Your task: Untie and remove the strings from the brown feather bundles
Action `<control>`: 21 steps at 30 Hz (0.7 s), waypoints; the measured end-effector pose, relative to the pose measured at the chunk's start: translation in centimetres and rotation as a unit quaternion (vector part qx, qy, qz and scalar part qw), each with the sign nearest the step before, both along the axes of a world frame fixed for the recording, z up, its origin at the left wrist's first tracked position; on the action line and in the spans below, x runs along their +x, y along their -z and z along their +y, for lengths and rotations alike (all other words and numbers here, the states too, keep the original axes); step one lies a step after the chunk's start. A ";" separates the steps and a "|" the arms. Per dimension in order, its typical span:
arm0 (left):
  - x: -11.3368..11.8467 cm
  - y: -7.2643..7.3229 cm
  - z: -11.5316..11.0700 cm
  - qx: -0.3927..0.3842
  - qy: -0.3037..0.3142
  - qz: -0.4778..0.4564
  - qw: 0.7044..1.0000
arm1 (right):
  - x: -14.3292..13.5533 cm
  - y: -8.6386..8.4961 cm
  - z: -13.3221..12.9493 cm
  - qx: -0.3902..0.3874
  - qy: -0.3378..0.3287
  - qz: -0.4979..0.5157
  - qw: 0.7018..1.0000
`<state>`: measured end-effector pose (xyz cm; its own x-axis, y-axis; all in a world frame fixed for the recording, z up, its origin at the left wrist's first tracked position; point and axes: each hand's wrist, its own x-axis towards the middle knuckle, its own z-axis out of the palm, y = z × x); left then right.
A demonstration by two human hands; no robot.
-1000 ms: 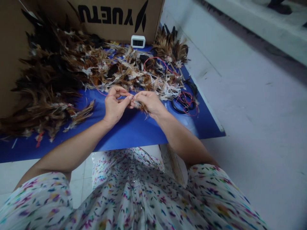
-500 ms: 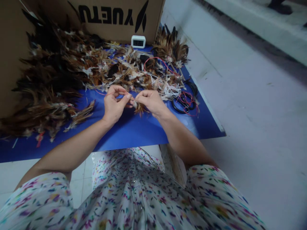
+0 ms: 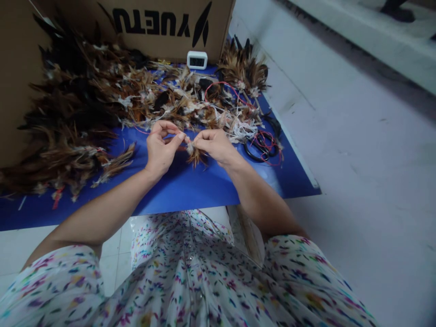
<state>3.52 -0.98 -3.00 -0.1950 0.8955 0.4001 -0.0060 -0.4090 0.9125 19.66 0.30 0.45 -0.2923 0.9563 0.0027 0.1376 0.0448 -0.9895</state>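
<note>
My left hand (image 3: 161, 147) is closed in a pinch on red string (image 3: 140, 131), which trails from it to the left over the table. Just right of its fingertips, a small bunch of brown feathers (image 3: 195, 156) with a pale, fluffy upper end points downward, and a bit of red shows at that end. My right hand (image 3: 217, 146) pinches this bunch from the other side, thumb against forefinger. Both hands are just above the blue tabletop (image 3: 190, 193), close together. Exactly what lies between the fingertips is partly hidden.
Heaped feather bunches (image 3: 136, 88) spread across the back and left. Black-handled scissors (image 3: 257, 150) lie at right under tangled red string (image 3: 269, 141). A small white digital clock (image 3: 197, 53) stands before a cardboard box (image 3: 163, 43). A wall (image 3: 340, 136) borders the right side.
My left fingertips have drawn slightly left, away from the feather bunch, so its pale end and the red there show more. My right hand has hardly moved.
</note>
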 end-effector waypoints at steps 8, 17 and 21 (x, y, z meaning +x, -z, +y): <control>0.0 0.0 0.0 -0.038 -0.009 -0.014 0.999 | 0.0 0.0 0.0 0.010 -0.008 -0.005 1.000; 0.1 -0.3 0.1 -0.042 -0.022 -0.028 0.998 | 0.0 0.3 0.2 -0.001 -0.027 0.006 1.000; 0.1 -0.5 0.1 -0.038 -0.024 -0.034 0.998 | -0.1 0.3 0.3 0.002 -0.007 0.007 1.000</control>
<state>3.65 -0.90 -2.54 -0.2628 0.9116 0.3161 -0.0507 -0.3402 0.9390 19.57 0.63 0.13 -0.3065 0.9518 0.0115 0.1225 0.0514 -0.9911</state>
